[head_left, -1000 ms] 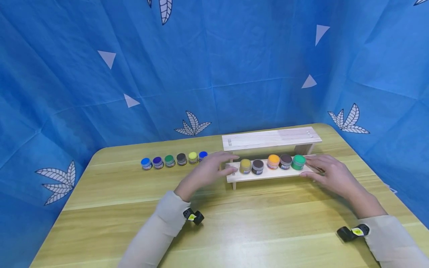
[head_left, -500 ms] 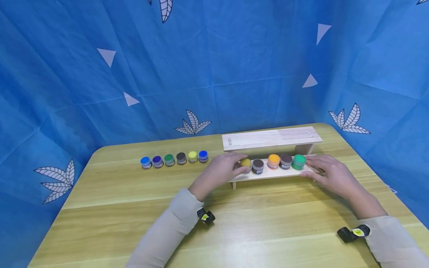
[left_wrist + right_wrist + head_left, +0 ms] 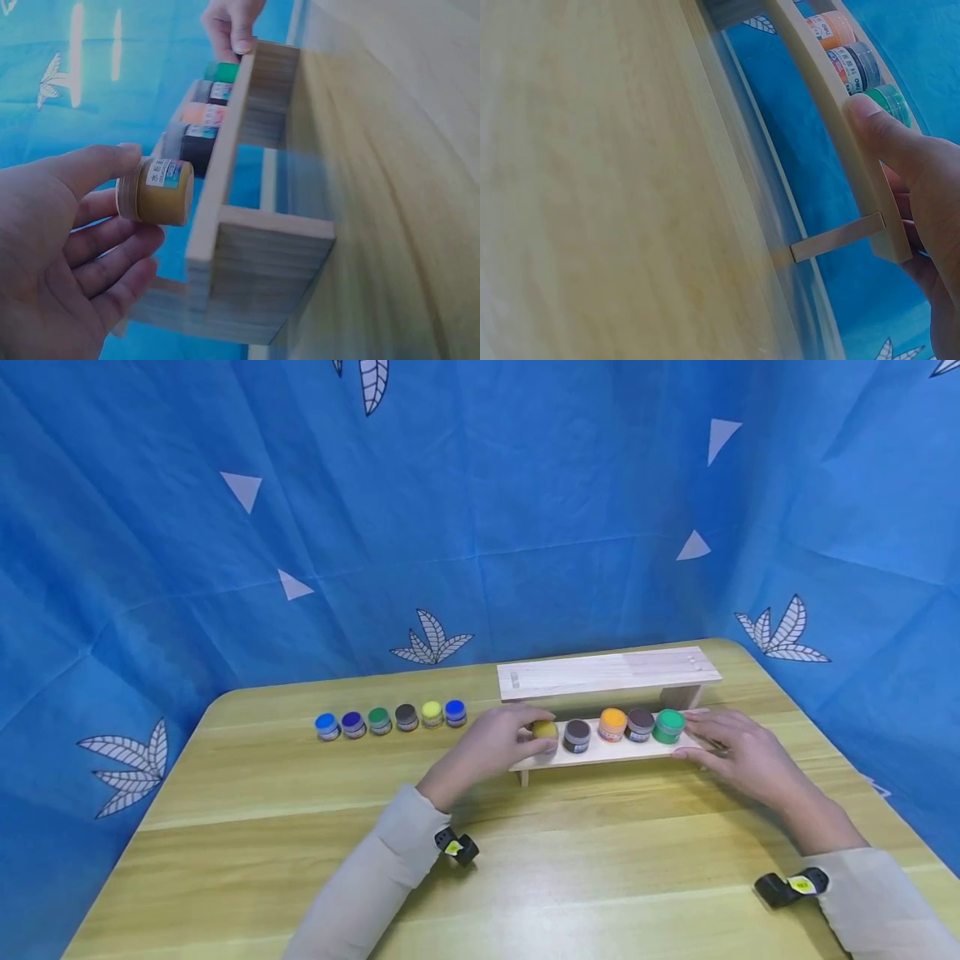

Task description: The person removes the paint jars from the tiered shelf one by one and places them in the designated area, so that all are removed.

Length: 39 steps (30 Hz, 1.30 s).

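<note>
My left hand pinches a small ochre paint jar between thumb and fingers. In the left wrist view the jar appears just clear of the lower board's left end. My right hand grips the right end of the two-tier wooden rack's lower board, thumb along the front edge beside a green jar. On that board also stand a dark brown jar, an orange jar and another dark jar. The rack's upper board bears no jars.
Left of the rack, several paint jars stand in a row on the wooden table, from a light blue jar to a dark blue jar. A blue patterned curtain hangs behind the table.
My left hand has moved right to the ochre jar, taken hold of it and shifted it slightly left. The right hand stays at the rack's end.
</note>
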### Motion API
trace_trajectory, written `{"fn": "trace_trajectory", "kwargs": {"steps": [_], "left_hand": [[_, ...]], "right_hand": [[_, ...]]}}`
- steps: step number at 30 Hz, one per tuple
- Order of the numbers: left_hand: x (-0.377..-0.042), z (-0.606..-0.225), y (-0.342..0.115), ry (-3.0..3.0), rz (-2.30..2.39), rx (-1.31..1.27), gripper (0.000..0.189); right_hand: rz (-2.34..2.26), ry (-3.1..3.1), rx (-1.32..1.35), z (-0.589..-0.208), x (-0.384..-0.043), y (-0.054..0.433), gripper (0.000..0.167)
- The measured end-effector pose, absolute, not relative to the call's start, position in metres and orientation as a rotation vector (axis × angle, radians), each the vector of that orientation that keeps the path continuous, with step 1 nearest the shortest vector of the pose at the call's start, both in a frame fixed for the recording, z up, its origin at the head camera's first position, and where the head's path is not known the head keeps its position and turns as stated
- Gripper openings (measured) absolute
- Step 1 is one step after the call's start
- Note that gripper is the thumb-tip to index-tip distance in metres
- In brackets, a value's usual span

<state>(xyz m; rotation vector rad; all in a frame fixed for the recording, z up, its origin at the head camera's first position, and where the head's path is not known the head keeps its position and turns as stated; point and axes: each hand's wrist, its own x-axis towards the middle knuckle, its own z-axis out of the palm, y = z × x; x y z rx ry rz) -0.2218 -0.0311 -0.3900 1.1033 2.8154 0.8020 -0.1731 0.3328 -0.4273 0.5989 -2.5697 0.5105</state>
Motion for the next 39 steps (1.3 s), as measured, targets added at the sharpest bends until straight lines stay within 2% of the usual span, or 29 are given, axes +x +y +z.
{"fn": "trace_trajectory", "kwargs": {"steps": [9, 25, 39], "left_hand": [[-0.218, -0.384, -0.059, 2.717, 0.991, 1.089, 0.043], [-0.219, -0.396, -0.118, 2.786, 0.995, 0.875, 0.049], [-0.228, -0.411, -0.134, 2.811, 0.908, 0.793, 0.045]], "right_hand": [[0.509, -2.581, 0.582, -0.428, -0.173, 0.332, 0.055], [0.516, -2.561, 0.608, -0.432, -0.175, 0.333, 0.054], [0.508, -2.542, 0.619, -0.432, -0.175, 0.333, 0.052]]}}
